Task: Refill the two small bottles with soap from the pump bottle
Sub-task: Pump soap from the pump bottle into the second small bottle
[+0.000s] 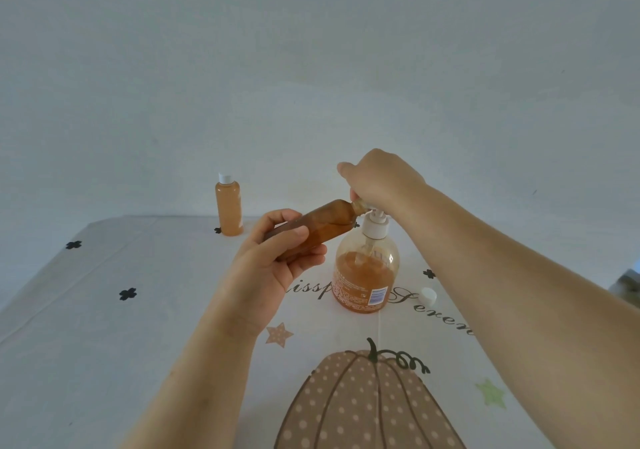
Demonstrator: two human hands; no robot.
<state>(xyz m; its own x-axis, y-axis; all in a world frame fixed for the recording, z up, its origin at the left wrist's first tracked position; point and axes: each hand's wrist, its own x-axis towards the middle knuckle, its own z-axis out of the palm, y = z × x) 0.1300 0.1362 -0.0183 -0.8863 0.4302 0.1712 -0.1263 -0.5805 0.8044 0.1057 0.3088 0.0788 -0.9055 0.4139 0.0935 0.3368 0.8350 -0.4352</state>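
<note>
My left hand [273, 258] grips an uncapped small bottle [325, 225] of amber soap, tilted so its mouth points up and right to the pump's spout. My right hand [377, 178] rests on top of the white pump head [374, 223] of the clear pump bottle [365, 275], which stands on the table about half full of orange soap. The spout and the small bottle's mouth are partly hidden under my right hand. A second small bottle [229, 206], capped white and full of orange soap, stands upright at the table's far edge to the left.
A loose white cap [428, 295] lies on the table right of the pump bottle. The tablecloth [138, 310] has a pumpkin print [367, 403], stars and lettering. A plain wall rises behind the table's far edge. Something grey shows at the right border [628, 282].
</note>
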